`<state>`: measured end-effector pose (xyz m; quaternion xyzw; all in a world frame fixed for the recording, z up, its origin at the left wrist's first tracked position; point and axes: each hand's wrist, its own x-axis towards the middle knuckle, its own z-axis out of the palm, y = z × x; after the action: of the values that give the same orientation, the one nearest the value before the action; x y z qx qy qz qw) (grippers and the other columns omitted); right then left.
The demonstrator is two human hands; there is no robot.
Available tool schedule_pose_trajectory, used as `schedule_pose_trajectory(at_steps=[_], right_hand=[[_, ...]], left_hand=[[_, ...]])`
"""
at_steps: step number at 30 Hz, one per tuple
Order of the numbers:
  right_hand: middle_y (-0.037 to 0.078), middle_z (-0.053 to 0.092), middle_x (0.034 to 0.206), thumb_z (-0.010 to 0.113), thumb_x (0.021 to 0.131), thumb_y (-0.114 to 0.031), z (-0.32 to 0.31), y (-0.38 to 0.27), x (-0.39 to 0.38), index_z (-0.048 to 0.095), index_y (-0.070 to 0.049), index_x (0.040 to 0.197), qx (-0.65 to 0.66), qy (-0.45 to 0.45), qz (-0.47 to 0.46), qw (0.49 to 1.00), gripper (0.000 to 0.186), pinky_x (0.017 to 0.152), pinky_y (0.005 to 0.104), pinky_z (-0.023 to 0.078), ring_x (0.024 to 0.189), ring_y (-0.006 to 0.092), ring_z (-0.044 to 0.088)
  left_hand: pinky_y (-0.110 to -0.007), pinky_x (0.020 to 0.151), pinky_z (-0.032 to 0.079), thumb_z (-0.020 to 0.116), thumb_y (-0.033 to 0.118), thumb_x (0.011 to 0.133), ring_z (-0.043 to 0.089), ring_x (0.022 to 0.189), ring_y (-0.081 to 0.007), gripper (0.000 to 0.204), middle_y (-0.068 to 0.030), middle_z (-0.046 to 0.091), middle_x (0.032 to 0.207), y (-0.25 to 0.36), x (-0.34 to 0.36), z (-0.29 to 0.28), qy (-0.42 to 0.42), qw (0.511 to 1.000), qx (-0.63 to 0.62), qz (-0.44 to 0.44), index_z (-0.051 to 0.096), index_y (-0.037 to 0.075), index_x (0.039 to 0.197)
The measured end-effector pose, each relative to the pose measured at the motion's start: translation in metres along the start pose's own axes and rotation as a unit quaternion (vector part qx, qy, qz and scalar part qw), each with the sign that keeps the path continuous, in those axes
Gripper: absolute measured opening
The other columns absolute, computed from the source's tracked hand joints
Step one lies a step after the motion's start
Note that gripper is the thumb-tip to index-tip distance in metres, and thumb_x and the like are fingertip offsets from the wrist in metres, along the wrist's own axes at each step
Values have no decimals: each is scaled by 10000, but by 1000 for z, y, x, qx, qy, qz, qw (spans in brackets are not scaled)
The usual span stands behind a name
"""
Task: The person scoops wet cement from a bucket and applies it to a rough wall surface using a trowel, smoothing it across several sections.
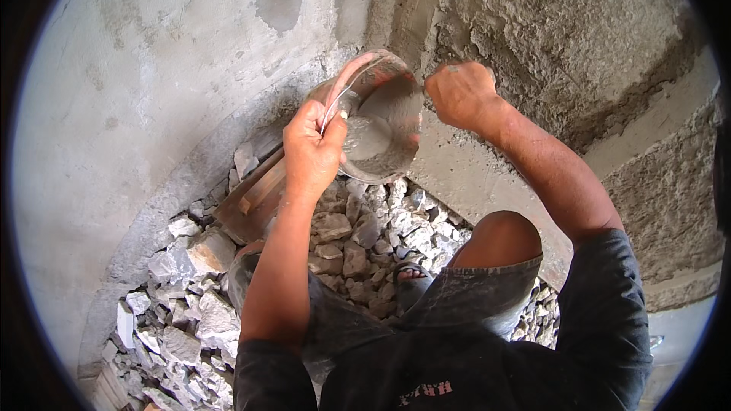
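Grey cement walls (152, 106) meet at a corner above a floor covered with broken stones (183, 327); the right side is rough with plaster (533, 38), and a smooth concrete ledge (476, 175) borders the stones. Left forearm extended forward, the left hand (314, 148) grasps the rim of a bucket (396, 106), thumb over its edge. This bucket, tilted with its mouth toward the right, contains wet grey mortar (369, 137) and is held above the stones, near the wall corner. Right elbow bent outward, the right hand (463, 95) is clenched just beside the bucket's right rim; whether it grips anything cannot be told. A wooden board (263, 190) lies below the left wrist.
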<state>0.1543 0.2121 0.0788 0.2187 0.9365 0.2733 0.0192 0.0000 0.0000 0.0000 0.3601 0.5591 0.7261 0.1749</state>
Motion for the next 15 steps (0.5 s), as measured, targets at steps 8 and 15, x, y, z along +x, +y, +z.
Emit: schedule_pose_trajectory(at_steps=[8, 15], right_hand=[[170, 727, 780, 651, 890, -301, 70, -13, -49, 764, -80, 955, 312, -102, -77, 941, 257, 664, 425, 585, 677, 322, 712], [205, 751, 952, 723, 903, -326, 62, -20, -66, 732, -12, 1138, 485, -124, -7, 865, 392, 864, 433, 560, 925, 348, 728]], left_hand=[[-263, 429, 399, 677, 78, 976, 497, 494, -59, 255, 21, 542, 660, -12, -18, 13, -25, 1000, -1, 11, 516, 52, 780], [-244, 417, 419, 679, 143, 1002, 484, 474, -63, 242, 24, 519, 674, -16, -8, 17, 5, 999, -41, -16, 534, 74, 821]])
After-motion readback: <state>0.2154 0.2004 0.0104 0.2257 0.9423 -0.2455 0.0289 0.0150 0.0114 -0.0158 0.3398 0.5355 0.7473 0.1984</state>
